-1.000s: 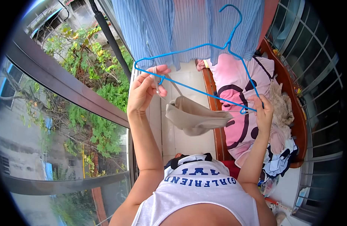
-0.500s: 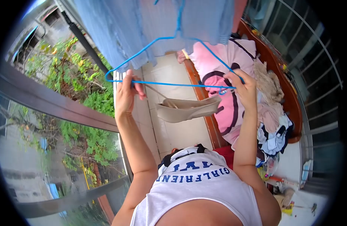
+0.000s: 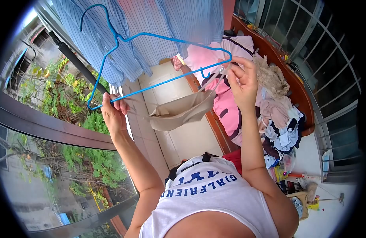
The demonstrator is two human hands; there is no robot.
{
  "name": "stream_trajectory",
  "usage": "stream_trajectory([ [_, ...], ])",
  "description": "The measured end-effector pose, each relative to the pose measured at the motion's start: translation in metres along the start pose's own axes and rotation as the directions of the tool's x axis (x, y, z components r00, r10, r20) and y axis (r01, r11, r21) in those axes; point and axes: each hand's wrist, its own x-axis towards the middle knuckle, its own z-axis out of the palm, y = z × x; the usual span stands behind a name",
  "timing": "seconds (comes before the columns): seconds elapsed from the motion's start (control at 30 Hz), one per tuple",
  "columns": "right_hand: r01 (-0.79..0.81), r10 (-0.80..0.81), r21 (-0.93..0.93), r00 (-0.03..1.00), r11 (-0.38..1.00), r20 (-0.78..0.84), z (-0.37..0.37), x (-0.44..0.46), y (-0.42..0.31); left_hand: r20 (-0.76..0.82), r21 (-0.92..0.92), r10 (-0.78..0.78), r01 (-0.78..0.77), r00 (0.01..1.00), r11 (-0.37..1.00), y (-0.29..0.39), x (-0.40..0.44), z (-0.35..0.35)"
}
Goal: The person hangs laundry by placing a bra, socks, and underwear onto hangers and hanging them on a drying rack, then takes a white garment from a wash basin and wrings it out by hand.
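A blue plastic hanger [image 3: 163, 82] tilts across the view, its hook at the upper left. My left hand [image 3: 114, 113] is closed round the hanger's lower left corner, and a thin strap runs from there to a beige bra [image 3: 183, 112]. The bra hangs below the bottom bar, cups towards me. At the hanger's right end, my right hand [image 3: 244, 81] pinches the bra's other strap, with the index finger stretched near the corner. Whether that finger touches the hanger is hard to tell.
Blue striped clothing [image 3: 143, 31] hangs behind the hanger. At right, a wooden bench [image 3: 306, 107] carries a pink cushion [image 3: 226, 107] and a pile of clothes [image 3: 284, 127]. A window frame [image 3: 52, 127] runs along the left, and barred windows [image 3: 310, 47] stand at right.
The hanger has tilted, its left end lower and its right end higher, with the hook swung left. My right hand has moved left and up, drawing the bra's strap up towards the right corner.
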Motion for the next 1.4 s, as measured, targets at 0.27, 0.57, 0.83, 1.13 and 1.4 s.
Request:
stream_trajectory([
  [0.27, 0.046, -0.03, 0.323, 0.998, 0.945, -0.055, 0.021, 0.006, -0.011, 0.015, -0.006, -0.033, 0.033, 0.999, 0.999, -0.005, -0.001, 0.007],
  [0.57, -0.318, 0.237, 0.41, 0.942, 0.855, 0.236, 0.022, 0.005, -0.016, -0.045, -0.003, 0.102, -0.102, 0.994, 0.995, 0.002, -0.004, 0.015],
  [0.83, -0.323, 0.222, 0.222, 0.896, 0.92, 0.384, -0.001, 0.017, -0.014, -0.112, -0.027, 0.08, -0.083, 0.99, 0.996, 0.003, -0.004, 0.016],
  [1.13, -0.512, 0.418, 0.207, 0.83, 0.834, 0.368, 0.006, 0.023, -0.023, -0.127, 0.087, 0.087, -0.076, 0.988, 0.993, -0.002, 0.001, 0.006],
  [1.4, -0.374, 0.329, 0.092, 0.89, 0.923, 0.316, 0.014, 0.031, -0.022, -0.139, -0.014, 0.055, -0.058, 0.989, 0.998, -0.004, 0.007, 0.009],
])
